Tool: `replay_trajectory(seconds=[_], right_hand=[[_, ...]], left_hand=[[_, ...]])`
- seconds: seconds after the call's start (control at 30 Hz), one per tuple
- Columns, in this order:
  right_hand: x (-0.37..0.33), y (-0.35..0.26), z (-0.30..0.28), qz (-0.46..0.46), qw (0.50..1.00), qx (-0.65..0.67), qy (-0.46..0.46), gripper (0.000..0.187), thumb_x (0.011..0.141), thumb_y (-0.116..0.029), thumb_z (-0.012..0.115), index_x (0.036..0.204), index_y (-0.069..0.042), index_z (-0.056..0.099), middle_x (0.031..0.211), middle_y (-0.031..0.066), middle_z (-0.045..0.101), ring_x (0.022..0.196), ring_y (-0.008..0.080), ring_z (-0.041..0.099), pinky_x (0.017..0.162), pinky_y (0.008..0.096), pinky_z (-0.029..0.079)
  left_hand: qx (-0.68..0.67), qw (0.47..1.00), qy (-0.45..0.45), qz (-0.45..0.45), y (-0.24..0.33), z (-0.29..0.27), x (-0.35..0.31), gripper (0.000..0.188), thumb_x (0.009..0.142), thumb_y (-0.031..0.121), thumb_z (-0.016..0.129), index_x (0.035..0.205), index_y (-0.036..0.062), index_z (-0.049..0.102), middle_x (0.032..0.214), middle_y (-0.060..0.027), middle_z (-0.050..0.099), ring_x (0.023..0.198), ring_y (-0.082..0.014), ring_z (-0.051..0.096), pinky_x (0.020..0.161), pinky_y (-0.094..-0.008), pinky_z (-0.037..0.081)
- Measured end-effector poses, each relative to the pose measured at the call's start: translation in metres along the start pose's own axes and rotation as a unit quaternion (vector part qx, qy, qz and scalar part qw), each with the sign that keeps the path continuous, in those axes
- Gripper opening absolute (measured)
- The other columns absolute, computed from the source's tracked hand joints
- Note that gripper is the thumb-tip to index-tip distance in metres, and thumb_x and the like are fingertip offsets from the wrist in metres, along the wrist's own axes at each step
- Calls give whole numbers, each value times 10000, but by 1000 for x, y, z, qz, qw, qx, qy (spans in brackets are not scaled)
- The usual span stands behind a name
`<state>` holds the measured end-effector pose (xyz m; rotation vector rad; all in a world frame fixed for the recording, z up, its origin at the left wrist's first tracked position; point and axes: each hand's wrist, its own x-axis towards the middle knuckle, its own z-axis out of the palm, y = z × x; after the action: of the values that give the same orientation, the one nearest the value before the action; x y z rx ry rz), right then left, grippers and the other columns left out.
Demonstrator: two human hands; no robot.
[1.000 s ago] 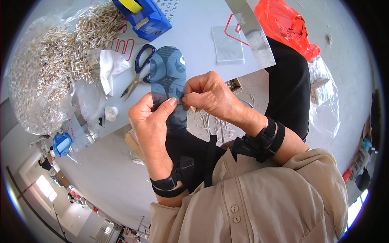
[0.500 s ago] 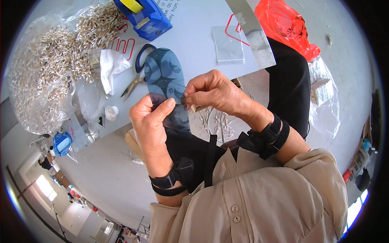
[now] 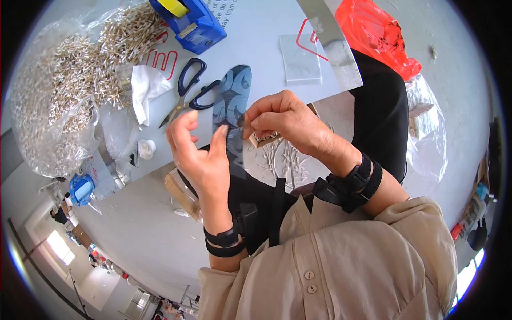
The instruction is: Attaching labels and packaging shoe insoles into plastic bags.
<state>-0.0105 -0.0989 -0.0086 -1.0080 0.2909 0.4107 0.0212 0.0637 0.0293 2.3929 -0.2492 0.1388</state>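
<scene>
A dark, see-through strip of patterned film (image 3: 233, 98) stands tilted between my hands, over the table's near edge. My right hand (image 3: 293, 120) pinches its right edge between thumb and bent fingers. My left hand (image 3: 200, 157) is open beside it, fingers spread and curved, with the thumb tip at the strip's left side; whether the thumb touches cannot be told. Just beyond my left hand lie scissors (image 3: 185, 96) with dark blue handles, one loop close to the film. Partly hidden below my right hand is a small open box (image 3: 262, 142) with small contents.
Cotton swabs (image 3: 80, 80) fill a large clear bag at the left. A blue tape dispenser (image 3: 194, 29) stands at the back, and a clear flat pouch (image 3: 300, 58) lies on the table (image 3: 256, 32). Loose white sticks (image 3: 282, 162) lie lower down. A red plastic bag (image 3: 376, 40) is at right.
My left hand has let go of the film and opened, its fingers moving away to the left. The film has turned more edge-on, uncovering the scissors' second handle. My right hand has barely moved.
</scene>
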Motion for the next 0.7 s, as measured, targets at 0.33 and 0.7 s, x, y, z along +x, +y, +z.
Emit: replay_trajectory(seconds=[0.33, 0.7], right_hand=[[-4, -7, 9, 36, 996, 58, 53, 307, 803, -247, 542, 856, 34, 654, 778, 98, 679, 694, 114, 528, 573, 243, 377], [-3, -5, 2, 124, 967, 219, 42, 560, 867, -497, 540, 1148, -13, 528, 988, 137, 647, 923, 195, 584, 863, 390, 380]], left_hand=[[136, 960, -49, 238, 6, 15, -19, 331, 660, 73, 741, 933, -11, 575, 912, -96, 525, 820, -263, 534, 709, -371, 444], [205, 935, -43, 287, 5, 14, -16, 273, 699, 56, 702, 918, -40, 572, 864, -104, 514, 759, -250, 528, 649, -356, 438]])
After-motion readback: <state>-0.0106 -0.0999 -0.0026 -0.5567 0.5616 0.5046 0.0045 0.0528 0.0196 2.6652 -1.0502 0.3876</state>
